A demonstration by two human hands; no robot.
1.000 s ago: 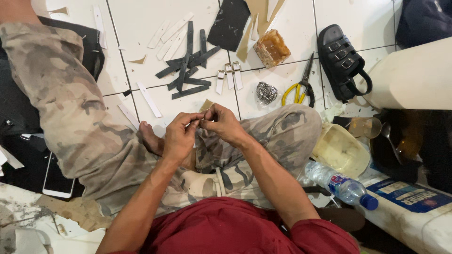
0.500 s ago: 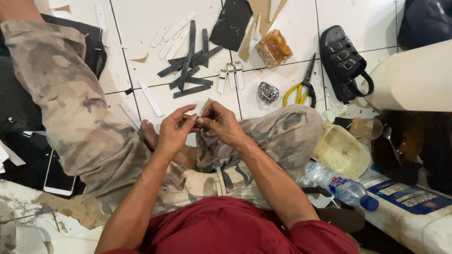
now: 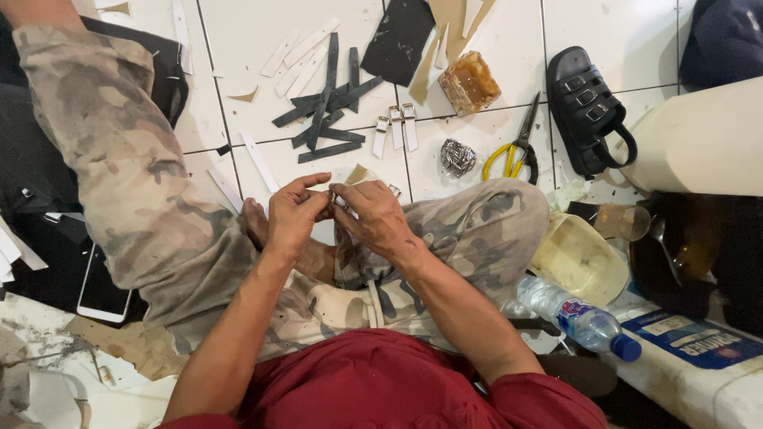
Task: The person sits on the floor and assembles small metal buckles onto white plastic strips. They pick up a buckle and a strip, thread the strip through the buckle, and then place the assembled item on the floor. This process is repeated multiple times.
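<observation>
I sit cross-legged on a white tiled floor in camouflage trousers. My left hand [image 3: 292, 216] and my right hand [image 3: 372, 216] meet above my lap, fingertips pinched together on a small white strap piece with a metal buckle [image 3: 338, 200], mostly hidden by the fingers. Beyond my hands on the tiles lie a pile of dark strips [image 3: 327, 107], several white strips [image 3: 298, 52] and three white straps with buckles [image 3: 396, 127].
Yellow-handled scissors [image 3: 513, 151], a crumpled metal wad [image 3: 458, 156], an amber block [image 3: 469, 83], a black sheet [image 3: 400, 37] and a black sandal [image 3: 586, 107] lie ahead. A plastic bottle [image 3: 576, 318] and cream tub [image 3: 579, 258] sit right; a phone [image 3: 102, 290] lies left.
Both hands stay pinched together over my lap; the fingers have shifted slightly around the small piece. Nothing on the floor has moved.
</observation>
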